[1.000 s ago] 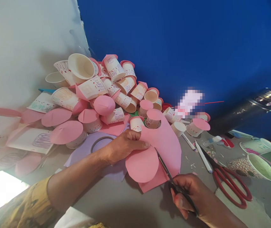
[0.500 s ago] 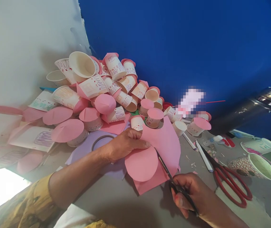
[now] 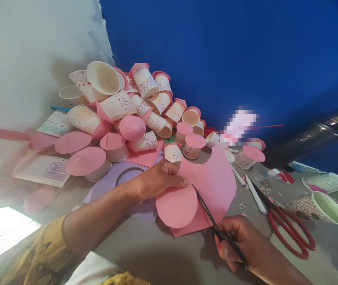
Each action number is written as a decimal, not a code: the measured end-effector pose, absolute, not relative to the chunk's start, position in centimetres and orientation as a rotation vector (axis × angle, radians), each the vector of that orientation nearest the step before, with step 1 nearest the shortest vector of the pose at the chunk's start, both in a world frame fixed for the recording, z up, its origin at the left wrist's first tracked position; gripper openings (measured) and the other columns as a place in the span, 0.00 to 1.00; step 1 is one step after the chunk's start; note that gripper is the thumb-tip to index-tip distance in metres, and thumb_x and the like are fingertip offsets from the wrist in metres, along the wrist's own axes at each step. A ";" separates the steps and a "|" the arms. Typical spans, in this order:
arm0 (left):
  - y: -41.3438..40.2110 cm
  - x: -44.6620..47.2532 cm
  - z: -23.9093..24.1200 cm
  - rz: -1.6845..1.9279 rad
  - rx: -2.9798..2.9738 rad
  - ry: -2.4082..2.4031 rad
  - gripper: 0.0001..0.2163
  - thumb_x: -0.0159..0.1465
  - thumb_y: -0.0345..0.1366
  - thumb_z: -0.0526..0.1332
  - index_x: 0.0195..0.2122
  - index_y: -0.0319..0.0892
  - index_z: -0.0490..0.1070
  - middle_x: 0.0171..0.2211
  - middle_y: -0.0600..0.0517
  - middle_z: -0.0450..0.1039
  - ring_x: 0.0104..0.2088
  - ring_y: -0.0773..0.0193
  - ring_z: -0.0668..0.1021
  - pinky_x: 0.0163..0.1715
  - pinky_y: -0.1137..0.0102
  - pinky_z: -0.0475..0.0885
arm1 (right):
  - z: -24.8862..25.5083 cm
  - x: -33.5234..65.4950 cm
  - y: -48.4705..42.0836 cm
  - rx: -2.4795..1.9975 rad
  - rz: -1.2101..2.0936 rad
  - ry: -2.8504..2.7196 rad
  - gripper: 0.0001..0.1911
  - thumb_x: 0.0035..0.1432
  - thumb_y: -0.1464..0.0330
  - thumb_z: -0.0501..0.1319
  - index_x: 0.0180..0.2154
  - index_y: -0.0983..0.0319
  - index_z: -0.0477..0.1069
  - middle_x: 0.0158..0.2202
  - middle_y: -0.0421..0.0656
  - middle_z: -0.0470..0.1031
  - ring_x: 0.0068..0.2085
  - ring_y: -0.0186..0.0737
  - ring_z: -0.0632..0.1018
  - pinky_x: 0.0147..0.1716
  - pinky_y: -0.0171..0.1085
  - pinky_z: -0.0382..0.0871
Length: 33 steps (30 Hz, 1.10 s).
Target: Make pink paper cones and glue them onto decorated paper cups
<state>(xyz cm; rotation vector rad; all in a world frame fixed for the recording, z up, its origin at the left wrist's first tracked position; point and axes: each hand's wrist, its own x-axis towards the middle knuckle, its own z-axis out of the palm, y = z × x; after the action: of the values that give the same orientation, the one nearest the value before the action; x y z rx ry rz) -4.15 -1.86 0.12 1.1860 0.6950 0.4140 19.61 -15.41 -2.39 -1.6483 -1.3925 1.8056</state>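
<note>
Left hand [image 3: 153, 182], round pale-pink paper piece [image 3: 177, 209], slim dark metal scissors [image 3: 206, 209], right hand [image 3: 235, 239], grey worktop [image 3: 121, 239].
On my remote feed: left thumb pressed at the piece's upper edge, fingers curled, underside grip hidden; piece between the hands, scissors along its right side, right fingers closed around their handles. I judge the paper light, bendy, quick to crease, not slippery; I'd pinch it flat near the rim, thumb on top, clear of the blades.
</note>
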 end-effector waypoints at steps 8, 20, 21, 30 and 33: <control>-1.7 -4.3 -0.1 0.395 1.254 0.727 0.16 0.56 0.44 0.68 0.20 0.40 0.66 0.19 0.58 0.59 0.20 0.73 0.60 0.20 0.73 0.54 | -2.7 19.8 -15.3 -1.632 1.768 -1.427 0.31 0.47 0.41 0.68 0.22 0.62 0.65 0.16 0.36 0.65 0.21 0.29 0.61 0.24 0.32 0.56; -1.6 -4.4 0.0 0.384 1.335 0.708 0.21 0.56 0.46 0.68 0.18 0.42 0.59 0.18 0.58 0.53 0.20 0.73 0.56 0.19 0.72 0.50 | -2.5 19.7 -15.2 -1.642 1.876 -1.348 0.29 0.45 0.44 0.70 0.23 0.63 0.68 0.16 0.35 0.63 0.21 0.29 0.59 0.22 0.33 0.49; -1.6 -4.4 0.0 0.383 1.341 0.708 0.21 0.57 0.46 0.68 0.17 0.42 0.58 0.18 0.58 0.52 0.20 0.73 0.55 0.19 0.72 0.49 | -2.5 19.7 -15.2 -1.643 1.880 -1.343 0.28 0.45 0.45 0.70 0.22 0.63 0.67 0.16 0.35 0.63 0.21 0.28 0.59 0.22 0.33 0.49; -1.4 -4.6 0.0 0.359 1.431 0.669 0.24 0.58 0.45 0.67 0.17 0.43 0.53 0.18 0.59 0.47 0.20 0.74 0.51 0.20 0.70 0.44 | -2.5 19.7 -15.5 -1.668 1.878 -1.318 0.28 0.45 0.44 0.70 0.24 0.62 0.67 0.17 0.35 0.64 0.22 0.30 0.61 0.24 0.33 0.52; -1.4 -4.6 0.0 0.352 1.433 0.664 0.24 0.58 0.46 0.67 0.17 0.43 0.54 0.19 0.59 0.48 0.20 0.74 0.52 0.20 0.70 0.44 | -2.3 19.4 -15.3 -1.667 1.903 -1.304 0.28 0.44 0.44 0.70 0.24 0.61 0.66 0.17 0.34 0.63 0.22 0.29 0.60 0.24 0.33 0.52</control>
<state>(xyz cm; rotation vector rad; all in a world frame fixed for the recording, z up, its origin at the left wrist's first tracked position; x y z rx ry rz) -4.61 -1.41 0.00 1.4325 0.6638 0.3523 19.44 -15.32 -2.31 -1.6669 -1.3038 1.9026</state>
